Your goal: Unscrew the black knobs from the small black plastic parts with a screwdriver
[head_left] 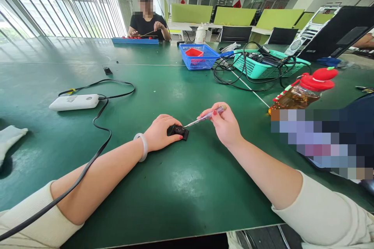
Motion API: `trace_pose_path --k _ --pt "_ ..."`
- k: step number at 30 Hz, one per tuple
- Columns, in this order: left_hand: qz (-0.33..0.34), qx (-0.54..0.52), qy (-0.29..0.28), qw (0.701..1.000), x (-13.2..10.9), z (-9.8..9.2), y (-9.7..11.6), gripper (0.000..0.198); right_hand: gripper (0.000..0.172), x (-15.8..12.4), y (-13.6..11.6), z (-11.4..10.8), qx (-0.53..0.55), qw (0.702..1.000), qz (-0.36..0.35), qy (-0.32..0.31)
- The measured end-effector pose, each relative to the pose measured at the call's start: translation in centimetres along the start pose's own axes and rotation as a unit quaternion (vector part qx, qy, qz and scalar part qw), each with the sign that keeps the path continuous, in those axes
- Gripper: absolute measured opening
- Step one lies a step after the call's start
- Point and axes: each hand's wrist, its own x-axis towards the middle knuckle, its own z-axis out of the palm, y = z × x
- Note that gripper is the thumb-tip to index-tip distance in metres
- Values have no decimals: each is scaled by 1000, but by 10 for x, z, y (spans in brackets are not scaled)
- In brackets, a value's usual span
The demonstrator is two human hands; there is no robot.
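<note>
My left hand (161, 132) grips a small black block (180, 131) with screw-like holes, pressed against the green tabletop (175, 206). Fingers and thumb close round its left side and hide part of it. In my right hand (225, 126) is a screwdriver (207, 116) with a clear purplish handle, held slanting down to the left. Its thin metal tip meets the block's upper edge, or lies just beside it; I cannot tell which.
A white power bank (74, 102) with a black cable lies left. Blue basket (200, 56), teal basket (271, 64) with cables, and red-capped bottle (304, 89) stand right. Another small black piece (108, 71) lies farther back. A person (148, 23) sits opposite behind a blue tray (134, 41).
</note>
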Motion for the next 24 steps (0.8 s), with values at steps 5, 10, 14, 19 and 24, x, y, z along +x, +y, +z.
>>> trace_pose_path --k 5,10,14,19,24 --pt "1 -1 3 1000 0 0 0 33 40 -6 -15 7 -49 998 -21 -29" --pt "-2 1 -1 1000 0 -1 0 34 42 1 -5 2 -32 999 23 26" --pt "-4 3 -6 1000 0 -1 0 36 44 7 7 -4 7 995 75 67" --pt "-5 2 -4 1000 0 0 0 36 37 5 11 -2 41 985 154 68" --pt "-4 3 -5 1000 1 0 0 36 28 4 12 0 75 978 175 82"
